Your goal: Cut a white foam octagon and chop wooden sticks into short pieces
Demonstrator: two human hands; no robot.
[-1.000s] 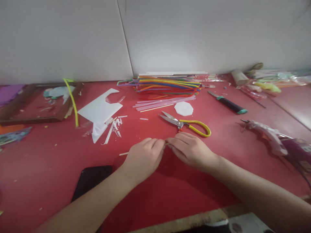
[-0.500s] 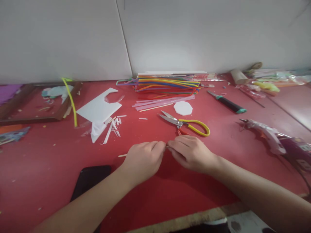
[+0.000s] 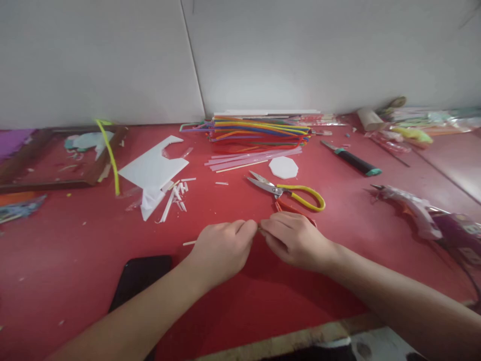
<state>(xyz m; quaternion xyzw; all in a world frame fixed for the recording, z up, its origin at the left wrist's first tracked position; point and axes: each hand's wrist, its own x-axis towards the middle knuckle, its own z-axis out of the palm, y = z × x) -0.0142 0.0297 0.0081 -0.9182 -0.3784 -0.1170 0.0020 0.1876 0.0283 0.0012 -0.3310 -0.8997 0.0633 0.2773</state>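
Observation:
My left hand (image 3: 222, 248) and my right hand (image 3: 295, 238) meet fingertip to fingertip low over the red table (image 3: 75, 260). Both are closed in a pinch on a small thin piece between them; it is too small to name. Just beyond my right hand lie scissors (image 3: 289, 191) with yellow and red handles, blades pointing left. A thin pale stick (image 3: 189, 243) lies on the table left of my left hand.
A stack of coloured straws (image 3: 259, 131) sits at the back. Also here: a white octagon (image 3: 283, 167), a cut white sheet with scraps (image 3: 154, 168), a craft knife (image 3: 353, 159), a glue gun (image 3: 432, 218), a black phone (image 3: 141, 278), a wooden frame (image 3: 45, 163) and a yellow-green straw (image 3: 110, 155).
Both hands have drawn slightly toward me while still pinched together, which uncovers more of the scissors' red handle. Nothing else on the table has moved.

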